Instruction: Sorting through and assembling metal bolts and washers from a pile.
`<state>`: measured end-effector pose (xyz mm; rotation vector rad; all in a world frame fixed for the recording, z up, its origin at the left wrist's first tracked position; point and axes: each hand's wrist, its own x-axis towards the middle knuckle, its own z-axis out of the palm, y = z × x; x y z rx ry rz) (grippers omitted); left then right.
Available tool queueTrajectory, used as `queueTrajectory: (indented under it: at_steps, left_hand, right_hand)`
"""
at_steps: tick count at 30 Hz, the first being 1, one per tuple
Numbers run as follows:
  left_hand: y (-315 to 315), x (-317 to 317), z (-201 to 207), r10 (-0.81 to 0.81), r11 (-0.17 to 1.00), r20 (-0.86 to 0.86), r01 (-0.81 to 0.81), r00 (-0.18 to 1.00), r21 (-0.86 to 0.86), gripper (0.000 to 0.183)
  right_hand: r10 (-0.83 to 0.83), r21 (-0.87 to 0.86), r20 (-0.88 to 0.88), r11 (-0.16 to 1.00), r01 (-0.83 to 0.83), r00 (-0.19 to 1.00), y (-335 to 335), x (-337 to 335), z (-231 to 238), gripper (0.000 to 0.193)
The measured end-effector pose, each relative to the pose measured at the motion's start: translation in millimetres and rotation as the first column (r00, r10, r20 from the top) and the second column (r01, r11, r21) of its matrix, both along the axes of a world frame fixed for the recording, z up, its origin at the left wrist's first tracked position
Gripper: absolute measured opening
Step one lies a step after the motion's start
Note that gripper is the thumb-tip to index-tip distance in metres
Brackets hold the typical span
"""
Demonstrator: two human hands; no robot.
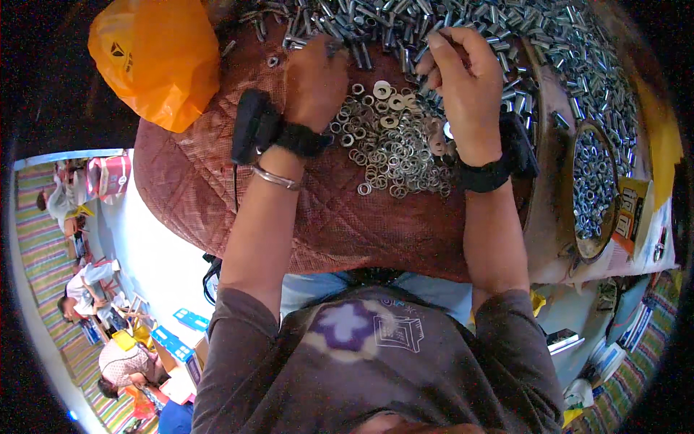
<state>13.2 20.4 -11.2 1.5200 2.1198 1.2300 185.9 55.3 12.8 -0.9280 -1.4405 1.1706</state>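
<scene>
My left hand is closed, its knuckles up, at the near edge of a heap of metal sleeves. Its fingertips point away from me, so whatever they grip is hidden. To its right, my right hand has the thumb bent toward the curled forefinger beside the same heap. Anything between those fingertips is too small to make out. Below and between both hands lies a spread pile of flat metal washers. One loose nut-like ring rests left of my left hand.
A quilted red-brown cloth covers the table. An orange plastic bag stands at the far left. On the right, a round container holds metal nuts, beside a small box. Several people sit in the background at left.
</scene>
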Motion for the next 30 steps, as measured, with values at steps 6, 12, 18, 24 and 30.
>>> queueTrajectory:
  at_steps: [6,12,18,24,30]
  left_hand:
    - [11,12,-5,-0.064,0.998,-0.336,0.052,0.94,-0.046,0.031]
    - [25,3,-21,-0.03,0.996,-0.373,-0.004,0.927,-0.091,0.036]
    - [20,-8,-14,-0.121,0.977,-0.325,0.055,0.938,-0.205,0.034]
    - [-2,5,0,-0.21,0.97,-0.101,0.194,0.972,-0.146,0.037]
    - [-3,4,0,-0.183,0.974,-0.056,0.173,0.982,-0.145,0.034]
  right_hand:
    - [-0.068,0.038,-0.008,0.997,0.068,0.998,5,4,-4,0.011]
    - [-0.292,0.451,0.307,0.883,0.132,0.906,17,-1,-23,0.009]
    - [-0.453,0.584,0.733,0.802,-0.127,0.507,9,-13,-19,0.016]
    - [-0.473,0.614,0.713,0.778,-0.134,0.517,14,-12,-25,0.018]
    - [-0.18,0.433,0.362,0.901,0.006,0.915,17,-14,-21,0.017]
